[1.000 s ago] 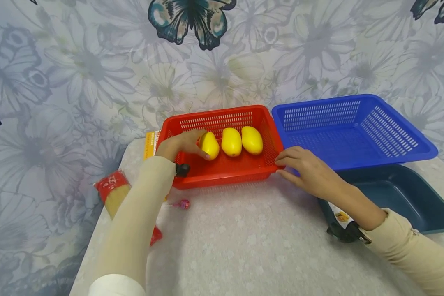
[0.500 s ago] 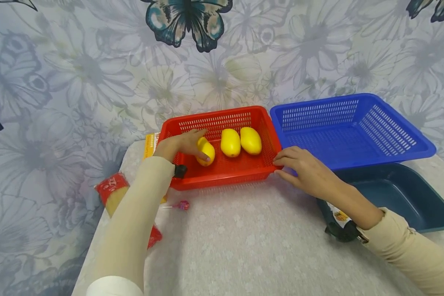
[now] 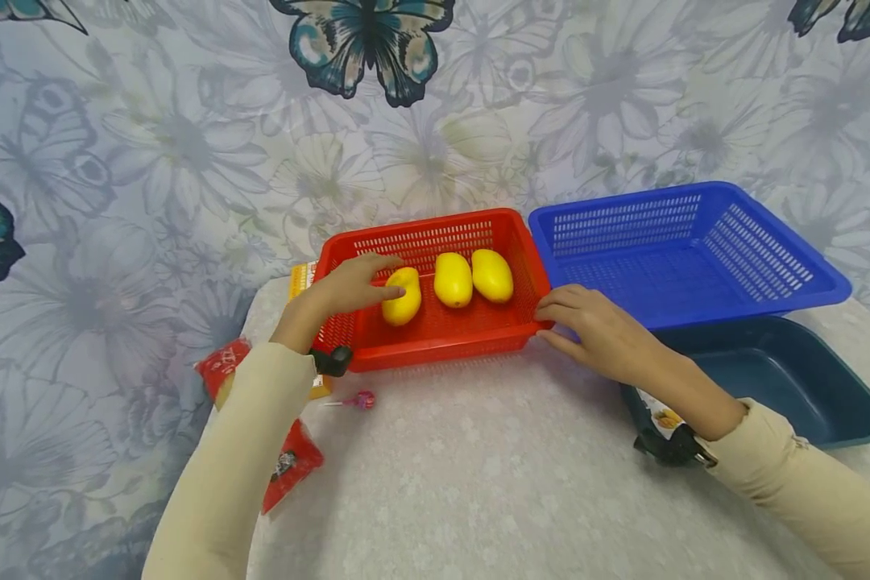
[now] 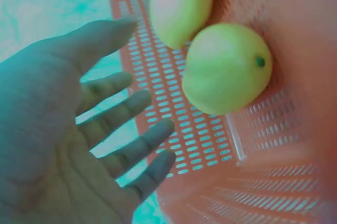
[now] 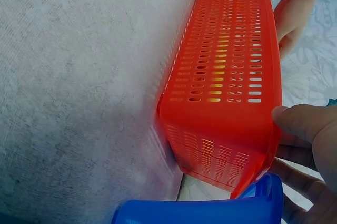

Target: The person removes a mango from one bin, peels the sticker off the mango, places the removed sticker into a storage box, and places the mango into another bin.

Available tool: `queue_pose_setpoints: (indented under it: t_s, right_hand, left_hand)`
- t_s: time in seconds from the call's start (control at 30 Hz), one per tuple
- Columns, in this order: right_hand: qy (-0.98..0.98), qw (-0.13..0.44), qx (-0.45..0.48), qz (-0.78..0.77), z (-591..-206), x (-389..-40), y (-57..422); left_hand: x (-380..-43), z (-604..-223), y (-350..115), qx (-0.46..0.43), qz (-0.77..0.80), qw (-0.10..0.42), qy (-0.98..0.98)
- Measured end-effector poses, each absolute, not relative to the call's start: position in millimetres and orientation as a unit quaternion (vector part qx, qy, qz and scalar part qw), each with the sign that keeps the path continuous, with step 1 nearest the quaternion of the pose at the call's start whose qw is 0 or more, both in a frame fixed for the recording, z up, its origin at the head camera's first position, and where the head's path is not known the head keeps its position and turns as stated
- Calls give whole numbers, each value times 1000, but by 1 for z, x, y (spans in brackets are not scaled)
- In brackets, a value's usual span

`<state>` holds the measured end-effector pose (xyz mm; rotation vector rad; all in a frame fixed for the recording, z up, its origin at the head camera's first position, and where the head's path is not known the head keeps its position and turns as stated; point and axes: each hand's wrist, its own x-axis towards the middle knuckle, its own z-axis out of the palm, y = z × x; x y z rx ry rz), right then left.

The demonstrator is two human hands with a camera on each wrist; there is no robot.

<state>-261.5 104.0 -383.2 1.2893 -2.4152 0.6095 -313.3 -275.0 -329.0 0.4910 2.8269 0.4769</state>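
Observation:
Three yellow mangoes lie in a red plastic basket (image 3: 435,353): a left mango (image 3: 402,304), a middle mango (image 3: 453,280) and a right mango (image 3: 492,276). Over the basket's left side is my left hand (image 3: 348,286), its thumb crossing in front of the left mango in the head view. The left wrist view shows that hand (image 4: 100,113) with fingers spread and nothing in them, apart from the mangoes. At the basket's right front corner my right hand (image 3: 602,330) grips the rim, thumb on the near side, as the right wrist view also shows.
A blue basket (image 3: 645,274) stands against the red one's right side. In front of it sits a dark green tub (image 3: 790,379), partly behind my right arm. Red-ended packets (image 3: 295,463), an orange box (image 3: 302,278) and a lollipop (image 3: 365,399) lie on the left.
The left mango has shifted slightly left and toward me inside the basket. My left hand has let go of it and drawn back left. My right hand stays at the basket corner.

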Motion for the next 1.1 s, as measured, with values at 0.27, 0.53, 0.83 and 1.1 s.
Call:
queue_pose_setpoints:
  t_s: [0.27,0.53,0.83,1.1]
  right_hand:
    - [-856,160,444,211,-383,-259,106]
    - [-846,185,449,219,-379,-252,112]
    - [-847,188,455,203,-377,-242,122]
    - [-825,235,469,211,-378,-232,140]
  left_hand:
    - [-266,-334,-284,167,257,-1,952]
    - [-223,-340,-285,177,296,-91,934]
    - [-172,-355,-296,146,330,-165,918]
    - [-147,-370,-304,124,324,-181,920]
